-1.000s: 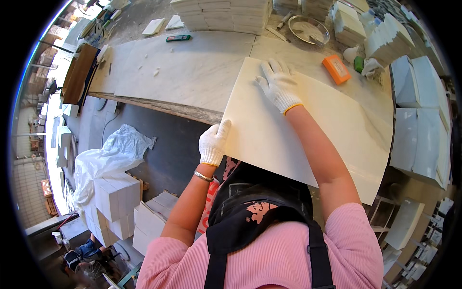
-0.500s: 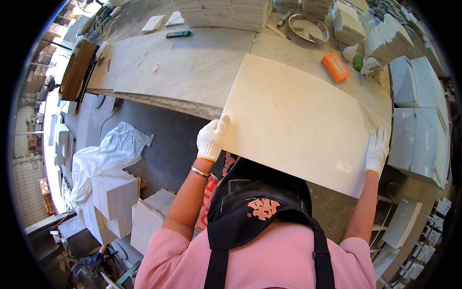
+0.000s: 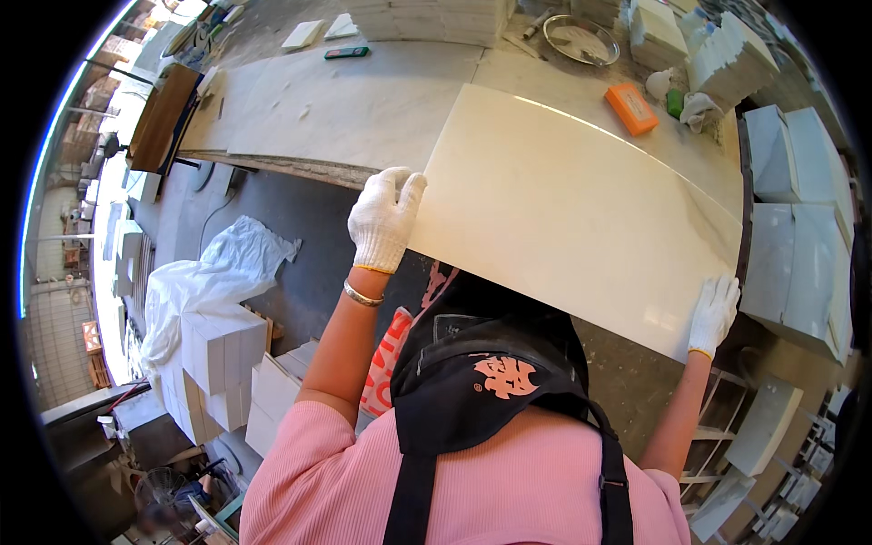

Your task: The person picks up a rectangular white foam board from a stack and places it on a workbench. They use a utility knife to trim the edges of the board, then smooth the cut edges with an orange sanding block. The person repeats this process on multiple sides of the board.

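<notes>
A large pale, glossy stone slab [image 3: 581,209] lies over the right part of the worktable, its near edge jutting out toward my body. My left hand [image 3: 386,218], in a white knit glove, is beside the slab's left edge with fingers loosely bent and the thumb a little apart. I cannot tell whether its thumb side touches the slab. At the near right corner, my gloved right hand [image 3: 715,313] rests with fingers stretched out along the slab. Whatever is under the slab is hidden.
The marble-topped worktable [image 3: 345,109] carries an orange box [image 3: 631,108], a round metal tray [image 3: 581,41], a small green tool [image 3: 347,53] and stacked white tiles [image 3: 431,20]. Pale blocks [image 3: 792,241] stand to the right. Plastic sheeting [image 3: 213,282] drapes over white boxes [image 3: 222,350] at lower left.
The slab has shifted slightly away from me and looks flatter. My left hand has moved up and left, its thumb off the slab's top. My right hand has slid toward the near right corner.
</notes>
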Motion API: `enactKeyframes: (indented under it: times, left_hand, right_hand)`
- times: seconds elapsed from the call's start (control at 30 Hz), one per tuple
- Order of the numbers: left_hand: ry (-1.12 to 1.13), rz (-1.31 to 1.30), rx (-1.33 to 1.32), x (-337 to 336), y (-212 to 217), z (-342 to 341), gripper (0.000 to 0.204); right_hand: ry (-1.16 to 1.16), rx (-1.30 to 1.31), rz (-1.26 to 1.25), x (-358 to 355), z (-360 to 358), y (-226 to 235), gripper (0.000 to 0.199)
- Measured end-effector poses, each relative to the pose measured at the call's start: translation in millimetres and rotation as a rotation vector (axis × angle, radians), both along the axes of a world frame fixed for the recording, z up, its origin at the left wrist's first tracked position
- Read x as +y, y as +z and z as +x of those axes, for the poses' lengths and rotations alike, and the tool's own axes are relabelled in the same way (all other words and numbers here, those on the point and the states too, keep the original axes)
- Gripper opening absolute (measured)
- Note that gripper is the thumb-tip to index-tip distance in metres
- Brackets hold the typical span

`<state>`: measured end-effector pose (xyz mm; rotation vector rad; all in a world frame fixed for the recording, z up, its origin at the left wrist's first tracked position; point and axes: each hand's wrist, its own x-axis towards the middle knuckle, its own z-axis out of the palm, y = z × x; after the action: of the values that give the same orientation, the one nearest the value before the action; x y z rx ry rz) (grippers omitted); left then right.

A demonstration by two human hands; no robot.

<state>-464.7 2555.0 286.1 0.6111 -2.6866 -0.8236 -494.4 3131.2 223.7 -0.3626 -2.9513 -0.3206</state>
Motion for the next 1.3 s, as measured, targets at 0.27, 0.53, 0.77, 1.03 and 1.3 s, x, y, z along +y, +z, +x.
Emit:
enactKeyframes:
  times: [0.27,0.53,0.77,1.03,1.3]
  left_hand:
    - [0.045,0.028,0.055,6.6,-13.1,38.1,0.039]
    - [0.250,1.332,-0.076,-9.7,-54.0,109.6,0.065]
    - [0.080,1.838,0.033,1.4,-62.6,88.4,0.085]
    - [0.102,1.865,0.137,5.2,-60.3,79.8,0.081]
    - [-0.072,2.007,0.263,-1.5,-76.8,89.6,0.080]
  right_hand:
    - [0.444,0.082,-0.169,-175.8,-114.3,-9.5,0.069]
    - [0.811,-0.026,-0.233,-378.6,-140.8,5.4,0.067]
    - [1.232,-0.028,-0.462,-455.4,-13.4,3.2,0.062]
    - [1.130,-0.016,-0.469,-330.0,43.6,13.7,0.059]
    - [0.765,-0.008,-0.189,-81.8,93.2,4.8,0.069]
